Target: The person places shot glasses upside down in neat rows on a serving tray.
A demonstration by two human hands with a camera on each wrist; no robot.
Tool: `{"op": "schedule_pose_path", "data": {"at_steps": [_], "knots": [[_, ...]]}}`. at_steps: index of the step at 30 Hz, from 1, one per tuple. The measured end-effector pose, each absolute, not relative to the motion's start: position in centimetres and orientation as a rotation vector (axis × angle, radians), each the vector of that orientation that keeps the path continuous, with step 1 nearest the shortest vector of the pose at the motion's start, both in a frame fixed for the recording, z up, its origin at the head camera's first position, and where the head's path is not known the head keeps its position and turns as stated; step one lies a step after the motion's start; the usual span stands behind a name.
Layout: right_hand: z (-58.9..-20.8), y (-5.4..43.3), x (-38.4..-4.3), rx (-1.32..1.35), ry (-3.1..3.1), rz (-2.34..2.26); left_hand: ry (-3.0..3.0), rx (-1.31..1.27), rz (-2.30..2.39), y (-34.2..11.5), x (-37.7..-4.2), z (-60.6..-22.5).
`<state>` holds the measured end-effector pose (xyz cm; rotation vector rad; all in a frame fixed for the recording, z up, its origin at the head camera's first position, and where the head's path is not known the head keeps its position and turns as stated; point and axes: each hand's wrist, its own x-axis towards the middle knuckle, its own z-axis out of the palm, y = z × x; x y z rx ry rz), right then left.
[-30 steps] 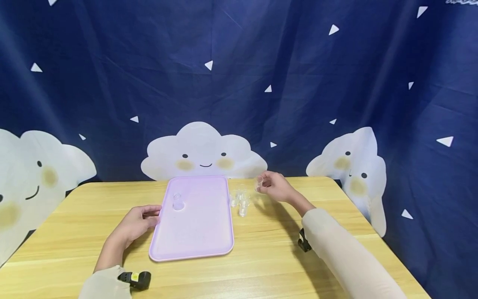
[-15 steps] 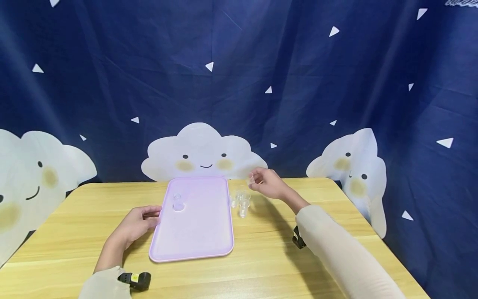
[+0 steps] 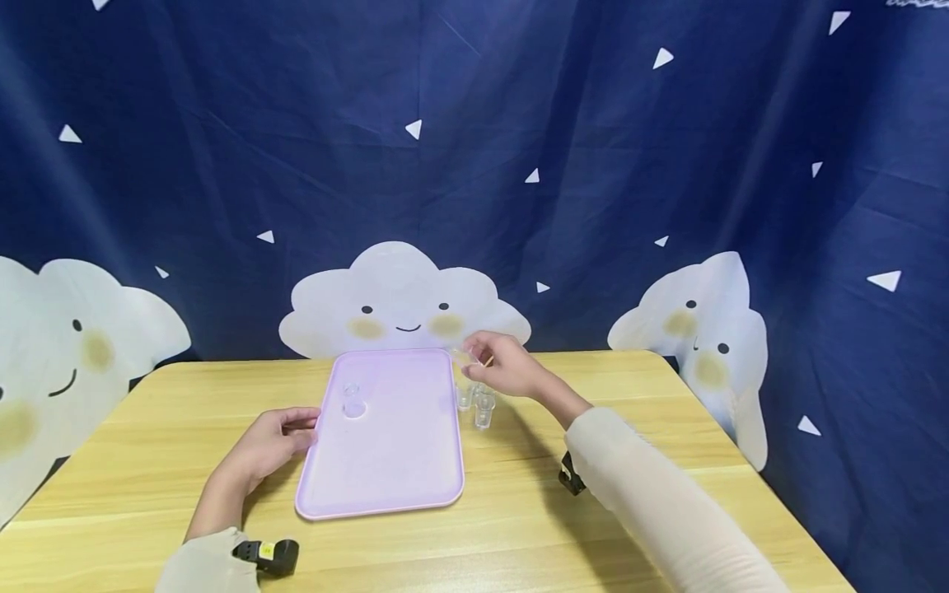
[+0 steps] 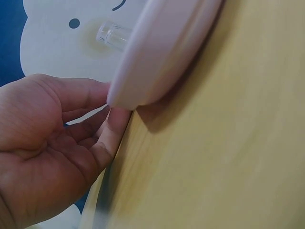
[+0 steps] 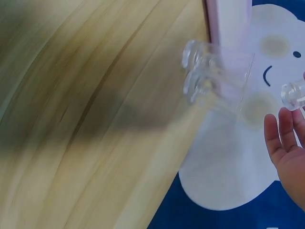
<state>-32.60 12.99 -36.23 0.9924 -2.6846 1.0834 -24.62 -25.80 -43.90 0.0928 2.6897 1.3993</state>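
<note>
the right hand (image 3: 504, 366) pinches a small clear cup (image 5: 290, 97), long axis hard to judge, near one o'clock on the lilac tray (image 3: 400, 453), whose nine-o'clock rim the left hand (image 3: 270, 443) grips.

From the head we look forward and down, well back, over a lilac rectangular tray (image 3: 393, 461) on a yellow wood-grained surface (image 3: 519, 527). From each wrist we look nearer, steeply tilted, along the surface towards a navy fabric curtain (image 3: 474, 198) with white clouds; all three views share tray, surface and curtain.
</note>
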Motion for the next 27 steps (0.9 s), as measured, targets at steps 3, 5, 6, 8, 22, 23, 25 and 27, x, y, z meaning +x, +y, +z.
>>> {"op": "schedule_pose_path", "data": {"at_steps": [3,5,6,8,22,23,25,27], "knots": [[-36.2,12.1,-32.5,1.006,-2.674,1.084,2.689,0.085,1.402,-25.8,-24.5,-43.9],[-36.1,11.6,-32.5,1.015,-2.668,1.091,2.688,0.081,1.406,-25.8,-24.5,-43.8],[-36.1,11.4,-32.4,1.020,-2.665,1.095,2.689,0.084,1.407,-25.7,-24.5,-43.8],[-36.1,10.9,-32.4,1.030,-2.659,1.097,2.686,0.076,1.412,-25.7,-24.5,-43.8],[-36.7,7.7,-32.4,1.031,-2.618,1.119,2.696,0.085,1.408,-25.7,-24.6,-43.9],[-36.8,7.4,-32.5,1.028,-2.620,1.114,2.697,0.084,1.409,-25.7,-24.6,-43.9],[-37.0,6.9,-32.6,1.021,-2.624,1.110,2.695,0.091,1.415,-25.8,-24.6,-43.9],[-37.2,6.6,-32.7,1.008,-2.630,1.108,2.693,0.092,1.421,-25.8,-24.6,-44.0]]}}
